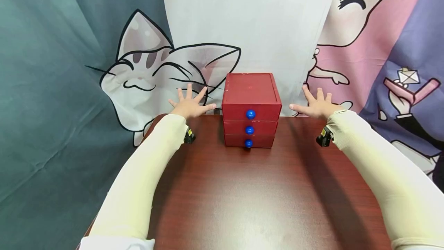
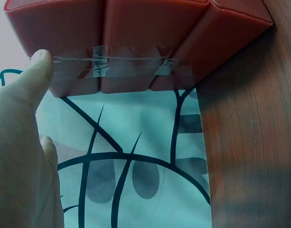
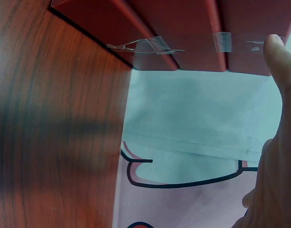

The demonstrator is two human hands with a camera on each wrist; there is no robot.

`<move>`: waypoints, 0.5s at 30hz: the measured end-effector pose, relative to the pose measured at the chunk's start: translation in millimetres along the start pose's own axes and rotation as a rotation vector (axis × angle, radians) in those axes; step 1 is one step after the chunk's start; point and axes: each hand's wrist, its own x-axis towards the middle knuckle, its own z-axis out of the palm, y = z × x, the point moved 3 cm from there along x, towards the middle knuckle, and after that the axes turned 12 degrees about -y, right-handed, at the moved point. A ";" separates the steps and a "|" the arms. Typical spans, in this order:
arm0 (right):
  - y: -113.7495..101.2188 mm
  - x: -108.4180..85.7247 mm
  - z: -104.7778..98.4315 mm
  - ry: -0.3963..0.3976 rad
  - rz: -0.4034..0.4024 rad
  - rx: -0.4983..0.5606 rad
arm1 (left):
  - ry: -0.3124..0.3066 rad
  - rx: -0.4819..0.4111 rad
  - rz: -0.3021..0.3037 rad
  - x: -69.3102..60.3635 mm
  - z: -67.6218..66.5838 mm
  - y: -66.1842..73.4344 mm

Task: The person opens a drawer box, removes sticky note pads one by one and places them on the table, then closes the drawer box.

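Note:
A red box of three stacked drawers (image 1: 251, 92), each with a blue knob, stands at the table's far edge. To its left my left hand (image 1: 191, 104) is held with fingers spread, holding nothing. My right hand (image 1: 316, 105), fingers also spread and empty, is to the box's right. In the left wrist view the box's taped side (image 2: 131, 42) appears above, with the left hand (image 2: 24, 137) at the left edge. The right wrist view has the opposite taped side (image 3: 183, 38) at the top and the right hand (image 3: 278, 123) at the right edge.
The dark reddish-brown wooden table (image 1: 215, 188) extends from the box toward me. Behind it hangs a cloth backdrop (image 1: 249, 22) with cartoon figures. Small black devices are strapped at the left wrist (image 1: 189, 136) and right wrist (image 1: 324, 137).

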 end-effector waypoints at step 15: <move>-22.1 -4.1 -14.6 0.377 -0.198 -0.043 | 0.067 -0.031 0.106 -0.1 -22.2 16.2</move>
